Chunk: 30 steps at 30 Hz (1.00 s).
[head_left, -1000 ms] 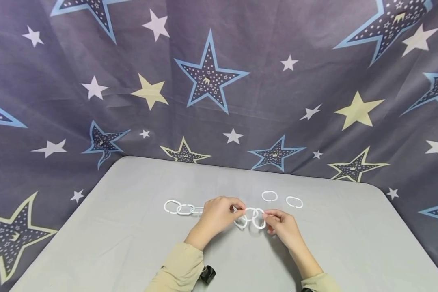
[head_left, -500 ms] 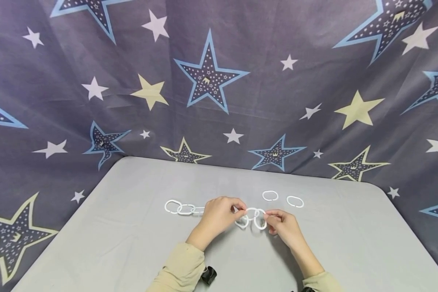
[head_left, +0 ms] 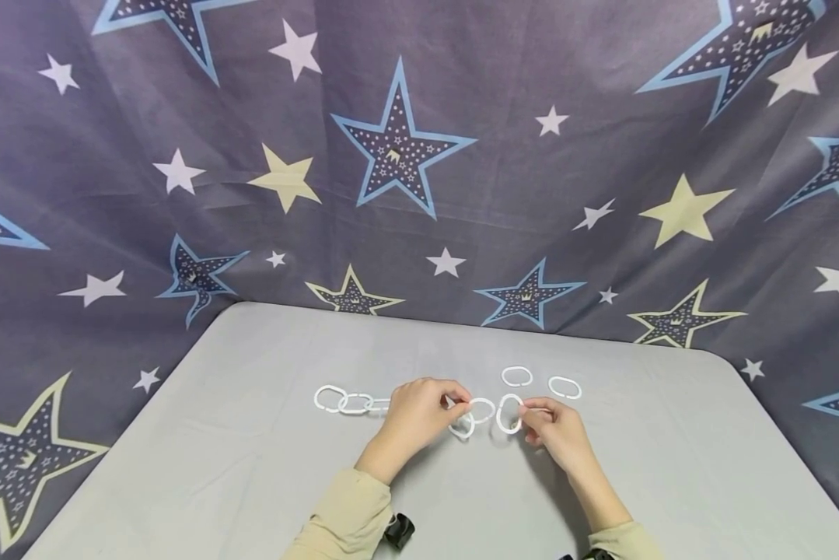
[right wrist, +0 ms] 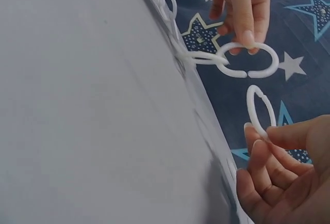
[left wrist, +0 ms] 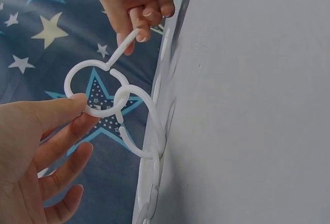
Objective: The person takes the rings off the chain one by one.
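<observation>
My left hand [head_left: 422,412] pinches an oval white plastic chain link [right wrist: 264,74] between thumb and index finger. This link has a small gap in one long side and hooks through another white link [left wrist: 155,111], the end of a chain that hangs down to the table. My right hand [head_left: 559,432] pinches a separate white link [right wrist: 251,102], tilted on edge. In the right wrist view, its upper end sits just below the gap of the left-held link, with a thin space between them. Part of the chain [head_left: 331,386] lies left of my left wrist, partly hidden behind that hand.
Two loose white links, a nearer-centre link [head_left: 516,369] and a link further right [head_left: 564,379], lie on the grey table [head_left: 671,451] beyond my right hand. A star-patterned cloth [head_left: 503,194] hangs behind the table. A black strap piece [head_left: 400,530] is at my left cuff.
My right hand has moved slightly right with its link. That link overlapped the left-held link in the head view before and now stands apart from it. The left hand stays in place.
</observation>
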{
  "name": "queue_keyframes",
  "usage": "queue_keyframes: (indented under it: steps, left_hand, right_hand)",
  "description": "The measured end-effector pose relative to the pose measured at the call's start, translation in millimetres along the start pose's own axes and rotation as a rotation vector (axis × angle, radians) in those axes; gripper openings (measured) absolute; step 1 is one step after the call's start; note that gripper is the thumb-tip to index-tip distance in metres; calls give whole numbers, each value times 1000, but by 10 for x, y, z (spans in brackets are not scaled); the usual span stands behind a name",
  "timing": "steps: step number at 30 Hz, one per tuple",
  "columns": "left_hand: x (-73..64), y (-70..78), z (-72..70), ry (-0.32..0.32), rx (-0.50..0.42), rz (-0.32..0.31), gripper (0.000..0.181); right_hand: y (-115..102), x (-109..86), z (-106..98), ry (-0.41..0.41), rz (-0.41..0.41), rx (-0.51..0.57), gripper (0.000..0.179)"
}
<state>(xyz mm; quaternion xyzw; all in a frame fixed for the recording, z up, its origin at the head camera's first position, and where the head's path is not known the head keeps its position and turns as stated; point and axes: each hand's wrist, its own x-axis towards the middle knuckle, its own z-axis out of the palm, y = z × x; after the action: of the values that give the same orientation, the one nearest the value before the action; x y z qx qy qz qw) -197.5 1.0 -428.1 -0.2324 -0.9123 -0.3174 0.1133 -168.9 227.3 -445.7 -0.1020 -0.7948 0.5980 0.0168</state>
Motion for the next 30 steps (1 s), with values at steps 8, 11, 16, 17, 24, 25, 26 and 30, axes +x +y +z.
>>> queue_keyframes:
  steps: [8, 11, 16, 17, 24, 25, 26, 30]
  left_hand:
    - [-2, 0, -7, 0, -2, -7, 5]
    - [-4, 2, -10, -1, 1, -7, 5]
    - [-12, 7, -11, -2, 1, -5, 5]
    - [-14, 7, -12, -2, 1, -6, 5]
    - [-14, 11, -15, -3, 6, -11, 5]
    - [-14, 12, -15, -3, 8, -11, 5]
    - [-14, 12, -16, -4, 9, -11, 5]
    - [-10, 7, -14, -3, 13, -9, 5]
  right_hand:
    - [-34, 37, -184, 39, 0, 29, 23]
    - [-40, 55, -279, 48, 1, 36, 23]
    - [-23, 98, -456, 68, 10, 27, 27]
    - [-14, 107, -491, 71, 15, 27, 28]
    - [57, 150, -671, 87, 38, 15, 32]
    - [69, 155, -687, 90, 37, 6, 33]
    - [83, 160, -702, 92, 36, -4, 34]
    - [133, 178, -756, 107, 34, -25, 34]
